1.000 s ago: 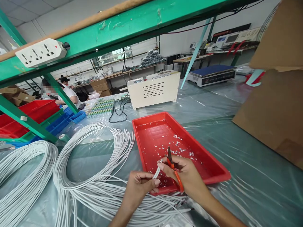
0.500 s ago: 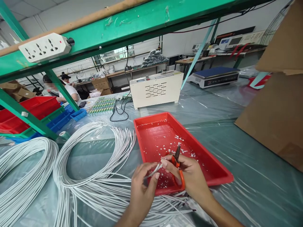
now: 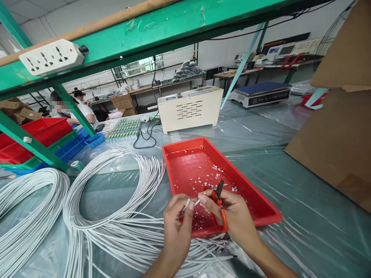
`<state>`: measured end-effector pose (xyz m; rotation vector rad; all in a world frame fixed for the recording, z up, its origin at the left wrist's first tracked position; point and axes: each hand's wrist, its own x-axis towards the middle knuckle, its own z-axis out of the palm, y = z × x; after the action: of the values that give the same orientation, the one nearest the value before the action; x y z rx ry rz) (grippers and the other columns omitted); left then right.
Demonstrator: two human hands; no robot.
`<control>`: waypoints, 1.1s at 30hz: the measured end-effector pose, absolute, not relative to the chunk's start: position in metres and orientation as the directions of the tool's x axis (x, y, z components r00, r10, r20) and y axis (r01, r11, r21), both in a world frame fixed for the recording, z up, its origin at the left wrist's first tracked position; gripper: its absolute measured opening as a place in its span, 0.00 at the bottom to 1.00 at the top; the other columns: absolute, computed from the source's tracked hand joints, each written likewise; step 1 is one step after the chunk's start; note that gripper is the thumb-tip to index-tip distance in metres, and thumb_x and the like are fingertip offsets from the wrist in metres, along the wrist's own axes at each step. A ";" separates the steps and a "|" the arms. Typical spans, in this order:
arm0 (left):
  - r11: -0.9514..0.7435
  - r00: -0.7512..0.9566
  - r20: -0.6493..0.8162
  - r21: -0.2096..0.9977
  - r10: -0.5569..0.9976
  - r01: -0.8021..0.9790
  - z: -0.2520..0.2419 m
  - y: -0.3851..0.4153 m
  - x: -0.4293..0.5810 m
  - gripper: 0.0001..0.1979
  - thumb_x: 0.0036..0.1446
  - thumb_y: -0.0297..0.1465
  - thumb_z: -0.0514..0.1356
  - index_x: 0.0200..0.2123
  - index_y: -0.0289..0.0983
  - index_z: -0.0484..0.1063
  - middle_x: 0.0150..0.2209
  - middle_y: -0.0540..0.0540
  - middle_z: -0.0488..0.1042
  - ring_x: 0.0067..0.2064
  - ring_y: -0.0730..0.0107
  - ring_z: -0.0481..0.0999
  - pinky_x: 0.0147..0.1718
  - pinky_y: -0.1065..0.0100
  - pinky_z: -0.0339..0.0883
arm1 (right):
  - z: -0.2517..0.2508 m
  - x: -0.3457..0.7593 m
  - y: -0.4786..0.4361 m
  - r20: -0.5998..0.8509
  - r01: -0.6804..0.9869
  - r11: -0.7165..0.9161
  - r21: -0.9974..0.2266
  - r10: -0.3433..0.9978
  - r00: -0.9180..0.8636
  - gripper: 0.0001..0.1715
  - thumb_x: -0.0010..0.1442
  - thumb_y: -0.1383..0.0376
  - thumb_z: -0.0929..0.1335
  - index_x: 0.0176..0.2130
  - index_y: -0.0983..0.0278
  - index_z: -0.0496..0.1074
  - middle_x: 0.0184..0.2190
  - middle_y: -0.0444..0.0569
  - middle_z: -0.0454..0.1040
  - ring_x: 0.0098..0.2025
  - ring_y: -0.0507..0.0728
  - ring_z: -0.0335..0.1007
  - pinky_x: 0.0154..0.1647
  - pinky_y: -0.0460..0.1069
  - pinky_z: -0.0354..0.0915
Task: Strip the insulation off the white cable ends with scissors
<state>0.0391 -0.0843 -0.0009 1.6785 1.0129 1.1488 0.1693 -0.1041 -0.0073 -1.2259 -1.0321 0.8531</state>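
Between thumb and fingers, my left hand (image 3: 178, 222) pinches a white cable (image 3: 186, 204) close to its end. My right hand (image 3: 232, 210) has orange-handled scissors (image 3: 222, 216) hooked in it, their dark blades pointing up and away. Its thumb and forefinger meet at a small white piece at the cable's tip; whether that piece is still joined to the cable I cannot tell. Both hands are over the near end of a red tray (image 3: 249, 170), which is strewn with small white scraps (image 3: 216, 168). Loose ends of a white cable bundle (image 3: 121, 227) run beneath my left wrist.
Coiled white cables (image 3: 37, 193) lie at the left. Behind the tray stand a cream machine (image 3: 189, 110) and a blue-topped scale (image 3: 261, 92). Cardboard (image 3: 333, 146) blocks the right side, and a green beam (image 3: 139, 29) crosses overhead. Two people sit at the back left.
My left thumb and fingers have closed in more on the cable end, and the left hand has turned slightly. The right hand keeps the scissors, their blades tipped a little further right.
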 end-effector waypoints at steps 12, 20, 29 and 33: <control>-0.017 0.279 0.021 1.000 0.960 -0.018 -0.005 -0.076 0.048 0.08 0.48 0.32 0.62 0.32 0.33 0.76 0.28 0.45 0.78 0.30 0.66 0.74 0.32 0.70 0.67 | -0.009 0.179 -0.107 0.204 0.159 0.162 -0.974 0.931 0.301 0.10 0.50 0.59 0.69 0.28 0.64 0.73 0.23 0.45 0.73 0.26 0.55 0.69 0.28 0.47 0.65; -0.011 0.242 0.011 1.000 0.970 0.000 0.001 -0.075 0.042 0.11 0.47 0.36 0.63 0.29 0.34 0.79 0.18 0.49 0.73 0.23 0.71 0.69 0.25 0.72 0.64 | -0.006 0.200 -0.113 0.418 0.846 0.103 -0.523 0.896 0.150 0.18 0.53 0.54 0.66 0.20 0.62 0.64 0.17 0.43 0.66 0.21 0.52 0.60 0.25 0.46 0.54; -0.038 0.217 0.041 0.999 0.975 -0.016 0.001 -0.079 0.043 0.08 0.47 0.34 0.63 0.28 0.35 0.79 0.18 0.50 0.73 0.23 0.72 0.69 0.26 0.73 0.65 | -0.006 0.200 -0.115 0.431 0.916 0.149 -0.373 0.902 0.028 0.22 0.53 0.56 0.65 0.16 0.62 0.55 0.12 0.39 0.61 0.19 0.51 0.54 0.27 0.45 0.50; -0.039 0.210 0.037 0.999 0.977 0.007 -0.001 -0.081 0.043 0.08 0.47 0.33 0.62 0.29 0.35 0.79 0.22 0.48 0.76 0.25 0.70 0.71 0.26 0.72 0.65 | -0.006 0.199 -0.116 0.428 0.914 0.140 -0.381 0.903 0.040 0.23 0.52 0.56 0.66 0.15 0.62 0.54 0.11 0.38 0.59 0.18 0.50 0.51 0.26 0.45 0.49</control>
<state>0.0432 -0.0807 -0.0013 1.3377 1.0411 1.0738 0.1993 -0.1165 -0.0062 -1.7401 -1.8389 -0.0249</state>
